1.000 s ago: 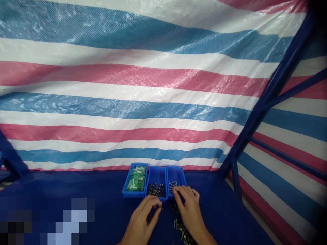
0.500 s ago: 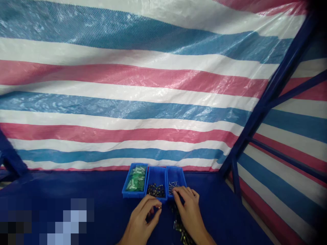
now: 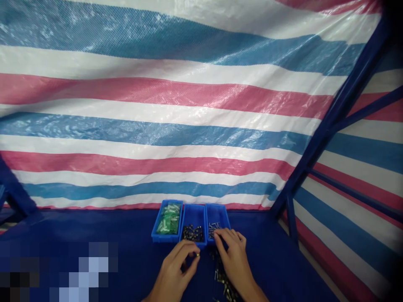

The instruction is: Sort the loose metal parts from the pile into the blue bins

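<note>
My left hand pinches a small brass-coloured metal piece between thumb and fingertips, just in front of the middle blue bin. That bin holds a heap of small dark and brassy metal parts. Over the near edge of the right blue bin is my right hand, its thumb and fingertips close together beside the silver screws. Whatever lies between those fingertips is too small to make out. Partly hidden under my right hand, a pile of metal parts lies on the table.
The left blue bin holds green-and-clear plastic packets. All three bins stand side by side on the dark blue table. Behind hangs a striped tarp; a blue metal frame rises at right. The lower left corner is pixelated.
The view has shifted slightly. Both hands hold almost the same places, and the small piece in my left fingertips appears turned a little.
</note>
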{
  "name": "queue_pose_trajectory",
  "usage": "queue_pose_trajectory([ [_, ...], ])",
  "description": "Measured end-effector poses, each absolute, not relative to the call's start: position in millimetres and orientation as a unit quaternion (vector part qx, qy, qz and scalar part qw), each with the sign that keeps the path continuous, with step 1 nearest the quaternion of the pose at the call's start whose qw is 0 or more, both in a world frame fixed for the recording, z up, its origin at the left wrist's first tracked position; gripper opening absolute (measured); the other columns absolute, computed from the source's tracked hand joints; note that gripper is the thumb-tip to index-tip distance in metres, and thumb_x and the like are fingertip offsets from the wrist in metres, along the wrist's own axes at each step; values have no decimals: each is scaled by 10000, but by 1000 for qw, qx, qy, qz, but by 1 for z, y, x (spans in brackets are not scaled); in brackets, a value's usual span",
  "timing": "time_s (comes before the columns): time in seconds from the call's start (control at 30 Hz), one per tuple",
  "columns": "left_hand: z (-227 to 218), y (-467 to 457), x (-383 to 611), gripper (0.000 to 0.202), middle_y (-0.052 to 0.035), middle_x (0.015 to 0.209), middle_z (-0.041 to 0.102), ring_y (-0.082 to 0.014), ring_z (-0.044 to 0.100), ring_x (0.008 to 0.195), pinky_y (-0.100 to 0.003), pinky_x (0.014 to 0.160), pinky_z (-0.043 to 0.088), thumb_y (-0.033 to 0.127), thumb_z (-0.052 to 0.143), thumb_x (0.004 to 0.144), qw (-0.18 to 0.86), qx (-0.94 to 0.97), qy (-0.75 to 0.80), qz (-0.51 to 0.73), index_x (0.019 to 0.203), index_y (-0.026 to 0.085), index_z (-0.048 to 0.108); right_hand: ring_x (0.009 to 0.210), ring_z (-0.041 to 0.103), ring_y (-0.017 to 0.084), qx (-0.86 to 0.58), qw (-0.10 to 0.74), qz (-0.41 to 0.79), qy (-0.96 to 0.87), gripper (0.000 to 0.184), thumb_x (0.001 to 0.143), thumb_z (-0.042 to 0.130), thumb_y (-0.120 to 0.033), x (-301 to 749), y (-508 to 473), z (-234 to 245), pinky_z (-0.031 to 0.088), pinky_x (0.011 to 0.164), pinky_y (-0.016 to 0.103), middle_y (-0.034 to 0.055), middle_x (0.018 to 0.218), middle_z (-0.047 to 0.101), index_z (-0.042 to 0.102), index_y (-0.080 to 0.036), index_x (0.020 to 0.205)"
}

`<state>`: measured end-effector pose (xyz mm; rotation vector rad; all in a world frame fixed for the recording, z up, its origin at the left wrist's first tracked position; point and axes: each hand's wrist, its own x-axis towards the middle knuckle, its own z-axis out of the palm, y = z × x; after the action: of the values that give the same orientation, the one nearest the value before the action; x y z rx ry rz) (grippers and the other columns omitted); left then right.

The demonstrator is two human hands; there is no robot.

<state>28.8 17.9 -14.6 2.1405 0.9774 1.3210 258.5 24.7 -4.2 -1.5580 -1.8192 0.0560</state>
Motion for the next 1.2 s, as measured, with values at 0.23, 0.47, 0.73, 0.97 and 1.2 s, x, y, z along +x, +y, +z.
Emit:
queue_pose_trajectory([
  [0.23,-14,17,28,115,-64,1121,730,-152,708,802,-214,715,590,244,636,1066,207,776,350,482,1154,257,709,1051,725,233,-606,363,22,-708,284,1114,477,-396,258,26,-6,388,1009,423,0,1068,793,751,-328,1085],
  [0.47,-7,16,28,103,-53,1116,727,-131,685,735,-211,704,571,248,600,1088,221,780,350,469,1125,256,695,1038,733,232,-604,360,7,-711,279,1109,481,-390,258,26,-4,403,996,414,-3,1057,797,752,-329,1082],
  [0.73,-8,17,27,128,-59,1144,719,-145,711,786,-216,739,592,252,588,1094,206,784,350,469,1176,265,687,1017,743,227,-602,369,-7,-708,284,1105,485,-385,257,26,-5,416,976,406,-12,1037,798,759,-330,1054],
  [0.97,-10,17,27,120,-68,1147,703,-146,716,833,-197,736,593,285,592,1100,188,788,359,463,1156,264,696,1048,727,223,-607,366,19,-705,288,1112,477,-392,258,26,-5,392,1010,417,-9,1055,790,756,-329,1071],
  [1.2,-7,17,27,128,-74,1128,717,-158,720,834,-199,719,601,291,583,1100,192,783,359,471,1123,255,704,1048,721,228,-608,367,32,-704,296,1114,471,-406,257,25,-2,395,1013,426,0,1056,790,754,-328,1078],
])
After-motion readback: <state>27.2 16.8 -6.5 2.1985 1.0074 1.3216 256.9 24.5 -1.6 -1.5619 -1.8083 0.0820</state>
